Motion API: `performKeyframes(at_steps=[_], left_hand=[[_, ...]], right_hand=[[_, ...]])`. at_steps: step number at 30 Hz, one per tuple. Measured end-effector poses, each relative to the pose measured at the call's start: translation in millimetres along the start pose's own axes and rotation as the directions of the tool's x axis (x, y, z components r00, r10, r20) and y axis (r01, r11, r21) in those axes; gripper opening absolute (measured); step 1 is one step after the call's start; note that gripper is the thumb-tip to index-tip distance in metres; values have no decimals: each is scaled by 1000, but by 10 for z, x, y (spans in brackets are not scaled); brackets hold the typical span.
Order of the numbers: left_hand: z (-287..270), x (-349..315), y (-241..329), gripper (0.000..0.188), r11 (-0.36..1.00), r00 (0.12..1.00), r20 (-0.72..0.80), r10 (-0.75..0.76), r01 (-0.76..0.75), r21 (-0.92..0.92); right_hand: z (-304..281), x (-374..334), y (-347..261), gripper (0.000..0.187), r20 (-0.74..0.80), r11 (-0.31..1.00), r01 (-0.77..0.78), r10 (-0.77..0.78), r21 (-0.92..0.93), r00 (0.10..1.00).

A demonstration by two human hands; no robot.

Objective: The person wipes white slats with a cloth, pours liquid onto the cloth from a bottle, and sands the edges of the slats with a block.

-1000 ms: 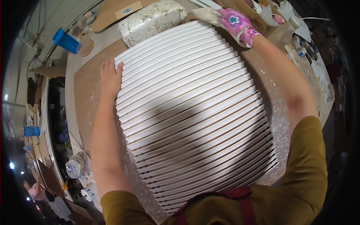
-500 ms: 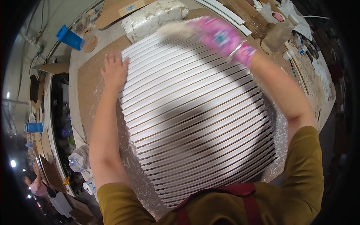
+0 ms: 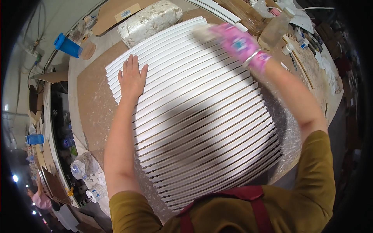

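Observation:
Many long white slats (image 3: pixel 175 91) lie side by side in a wide row on the work table, thin dark gaps between them. My bare left hand (image 3: pixel 132 77) rests flat on their left part, fingers stretched out. Several far slats stick out to the left past the others. My right hand (image 3: pixel 237 42), in a pink patterned glove with a pale band at the wrist, is over the far right part of the slats. At its fingers is a pale, soft, cloth-like thing (image 3: pixel 204 34), smeared by motion. How the gloved fingers grip it is blurred.
A plastic-wrapped white block (image 3: pixel 149 21) lies beyond the slats. A blue cup (image 3: pixel 68 46) stands far left, a cloudy bottle (image 3: pixel 276 29) far right. More white strips (image 3: pixel 217 9) lie at the back. Plastic jugs (image 3: pixel 83 165) sit at the left edge. Another person (image 3: pixel 40 200) is at lower left.
My left hand has moved from the slats' left ends onto their tops. The far slats have shifted left. My gloved right hand and the pale thing have moved a little to the right.

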State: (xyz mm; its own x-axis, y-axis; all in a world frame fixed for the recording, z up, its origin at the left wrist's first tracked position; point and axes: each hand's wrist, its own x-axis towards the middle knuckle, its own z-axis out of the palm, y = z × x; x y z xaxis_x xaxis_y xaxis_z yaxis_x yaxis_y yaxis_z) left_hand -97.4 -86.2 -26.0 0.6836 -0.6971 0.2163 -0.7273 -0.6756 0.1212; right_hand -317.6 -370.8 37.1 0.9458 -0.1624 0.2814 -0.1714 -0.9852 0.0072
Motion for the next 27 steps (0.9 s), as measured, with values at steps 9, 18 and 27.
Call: performKeyframes(at_steps=[9, 18, 27], left_hand=[[32, 85, 79, 64, 998, 998, 54, 12, -9, -62], [-82, 693, -493, 62, 981, 981, 27, -191, 192, -13], [-216, -49, -248, 35, 960, 1000, 4, 31, -29, -277]], right_hand=[[164, -1194, 1249, 21, -118, 962, -53, 22, -266, 993], [-505, -1537, 690, 41, 52, 886, -150, 191, -438, 980], [-13, -155, 265, 52, -104, 981, -7, 28, 194, 994]])
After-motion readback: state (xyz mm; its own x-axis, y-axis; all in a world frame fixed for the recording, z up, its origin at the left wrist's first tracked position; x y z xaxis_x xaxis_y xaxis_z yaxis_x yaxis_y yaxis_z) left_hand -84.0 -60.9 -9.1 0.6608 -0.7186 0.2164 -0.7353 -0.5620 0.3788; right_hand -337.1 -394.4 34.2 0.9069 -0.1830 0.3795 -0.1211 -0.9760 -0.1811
